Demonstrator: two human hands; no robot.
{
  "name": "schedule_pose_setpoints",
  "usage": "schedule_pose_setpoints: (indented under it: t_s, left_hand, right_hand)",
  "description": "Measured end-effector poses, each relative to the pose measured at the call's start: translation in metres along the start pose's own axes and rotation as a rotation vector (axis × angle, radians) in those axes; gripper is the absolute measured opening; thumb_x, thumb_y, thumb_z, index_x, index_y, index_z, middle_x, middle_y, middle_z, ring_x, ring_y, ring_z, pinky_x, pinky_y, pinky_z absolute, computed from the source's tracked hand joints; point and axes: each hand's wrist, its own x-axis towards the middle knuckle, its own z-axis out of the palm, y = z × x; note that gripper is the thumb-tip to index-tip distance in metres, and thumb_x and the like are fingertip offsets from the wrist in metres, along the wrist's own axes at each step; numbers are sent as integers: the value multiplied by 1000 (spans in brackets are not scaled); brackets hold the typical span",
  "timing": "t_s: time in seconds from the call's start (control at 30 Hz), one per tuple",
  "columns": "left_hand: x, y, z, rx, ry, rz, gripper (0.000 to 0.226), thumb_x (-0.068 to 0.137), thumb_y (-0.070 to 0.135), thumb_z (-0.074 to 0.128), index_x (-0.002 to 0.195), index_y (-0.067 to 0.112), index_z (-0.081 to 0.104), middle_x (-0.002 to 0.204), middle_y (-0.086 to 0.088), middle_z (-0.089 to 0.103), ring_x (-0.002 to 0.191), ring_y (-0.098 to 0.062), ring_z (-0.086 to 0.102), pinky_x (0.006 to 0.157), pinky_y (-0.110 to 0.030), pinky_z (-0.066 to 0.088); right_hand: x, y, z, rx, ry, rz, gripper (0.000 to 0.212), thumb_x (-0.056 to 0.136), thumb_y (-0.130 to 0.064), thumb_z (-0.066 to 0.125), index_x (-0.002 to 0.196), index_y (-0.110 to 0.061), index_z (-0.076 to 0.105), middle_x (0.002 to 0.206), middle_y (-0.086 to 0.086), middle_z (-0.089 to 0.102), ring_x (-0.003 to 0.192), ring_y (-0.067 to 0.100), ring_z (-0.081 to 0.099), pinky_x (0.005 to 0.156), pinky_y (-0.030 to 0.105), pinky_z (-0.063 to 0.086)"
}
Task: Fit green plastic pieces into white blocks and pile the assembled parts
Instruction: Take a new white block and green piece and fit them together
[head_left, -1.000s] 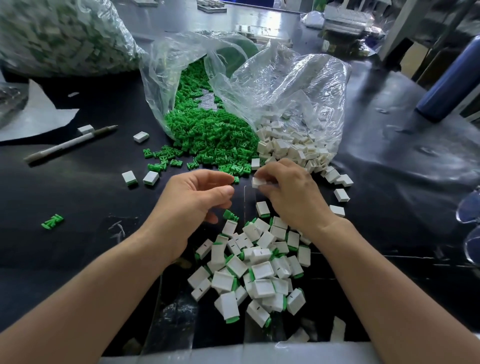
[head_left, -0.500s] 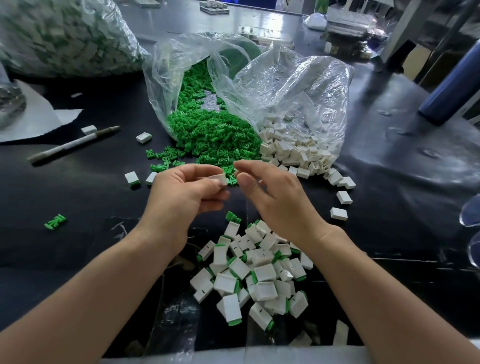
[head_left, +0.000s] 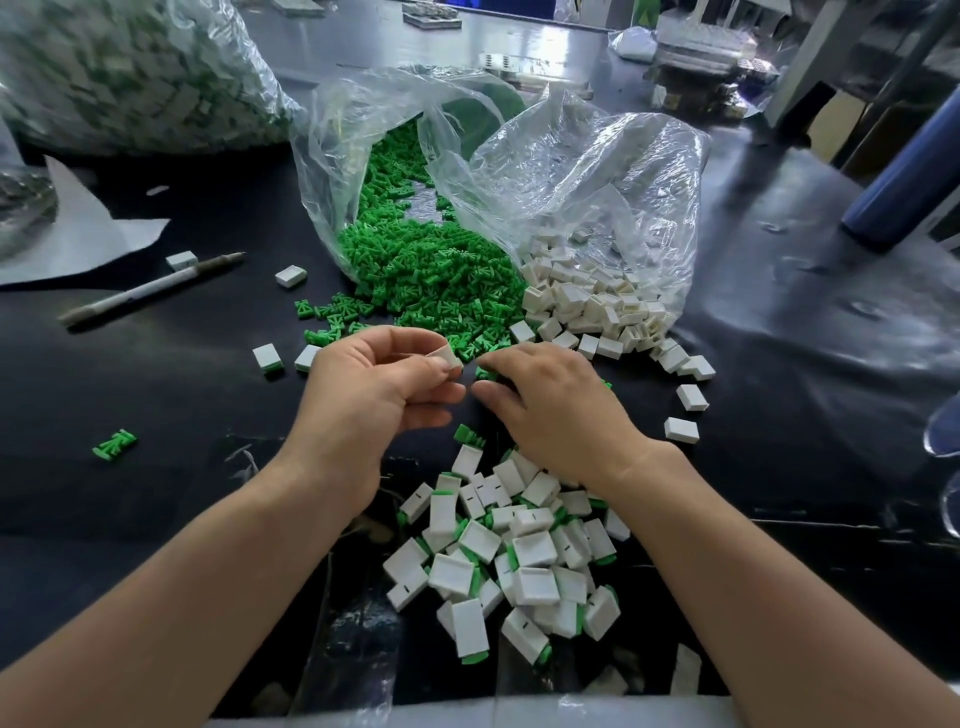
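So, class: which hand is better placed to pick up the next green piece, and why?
Right hand: its fingertips are at the edge of the green pieces, though a grip isn't clear; the left hand is busy pinching a white block.

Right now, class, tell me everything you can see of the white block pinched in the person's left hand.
The white block is a small boxy piece of matt white plastic, mostly hidden. Only one tilted corner shows, pinched between thumb and fingers of the left hand, held up in front of the spilled green pieces. No green insert shows in it. The right hand is close by but apart from it.
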Motion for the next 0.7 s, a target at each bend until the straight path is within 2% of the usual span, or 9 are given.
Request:
schedule_pose_setpoints:
  t_s: [0.07, 0.13, 0.2, 0.3, 0.4, 0.47, 0.53, 0.6, 0.7]
  left_hand:
    - [0, 0, 0, -1, -1, 0, 12, 81, -1, 61, 78, 11, 62, 63, -1, 69, 53, -10, 65, 47, -19, 52]
    - [0, 1, -1, -2, -2, -2, 13, 81, -1, 61, 78, 11, 62, 63, 0, 69, 53, -10, 65, 47, -19, 52]
    - [0, 1, -1, 1, 1, -4, 13, 81, -1, 61, 78, 11, 62, 63, 0, 70, 54, -10, 65, 47, -19, 52]
    - [0, 1, -1, 7, 4, -6, 13, 81, -1, 61, 78, 12, 62, 63, 0, 70, 53, -10, 65, 46, -19, 52]
    - [0, 1, -2, 12, 1, -7, 13, 82, -1, 61, 78, 11, 62, 63, 0, 70, 53, -10, 65, 45, -18, 51]
    - [-1, 2, -1, 14, -4, -9, 13, 82, -1, 61, 79, 11, 62, 63, 0, 70, 54, -10, 66, 45, -18, 51]
    - [-1, 2, -1, 17, -8, -11, 13, 82, -1, 61, 79, 11, 62, 63, 0, 70, 54, -10, 66, 45, -18, 51]
    - [-2, 2, -1, 21, -13, -15, 14, 82, -2, 60, 79, 11, 62, 63, 0, 70, 54, -10, 65, 44, -18, 50]
    - [-1, 2, -1, 24, -10, -21, 13, 83, -1, 60, 80, 12, 62, 63, 1, 70, 53, -10, 65, 44, -18, 51]
  right_hand:
    - [0, -1, -1, 42, 67, 23, 33, 94, -29, 49, 121, -14, 57, 116, 5, 58, 109, 23, 49, 93, 30, 30]
    - [0, 0, -1, 51, 83, 29, 34, 93, -24, 50, 125, -14, 55, 123, 4, 53, 114, 22, 45, 94, 27, 28]
    - [1, 3, 1, 1, 33, 12, 34, 94, -20, 47, 127, -16, 53, 131, 0, 49, 119, 20, 40, 98, 28, 27]
    - [2, 7, 1, -19, -20, 35, 29, 92, -16, 48, 119, -16, 59, 121, 1, 56, 112, 22, 48, 96, 35, 35]
    - [0, 10, -2, 87, 30, 110, 24, 91, -17, 51, 112, -16, 64, 115, 1, 60, 106, 22, 53, 91, 32, 39]
    - [-1, 11, -3, 131, 89, 162, 22, 92, -20, 52, 108, -17, 66, 112, 1, 62, 103, 21, 54, 86, 26, 36]
    - [-2, 10, -4, 135, 149, 205, 21, 92, -22, 52, 105, -17, 67, 109, 2, 64, 101, 21, 55, 83, 26, 36]
    - [-1, 10, -4, 123, 171, 227, 23, 92, -23, 51, 109, -16, 65, 110, 3, 62, 103, 22, 53, 86, 29, 37]
    - [1, 10, -2, 56, 93, 214, 31, 95, -21, 46, 125, -17, 55, 120, 5, 55, 112, 24, 44, 92, 32, 33]
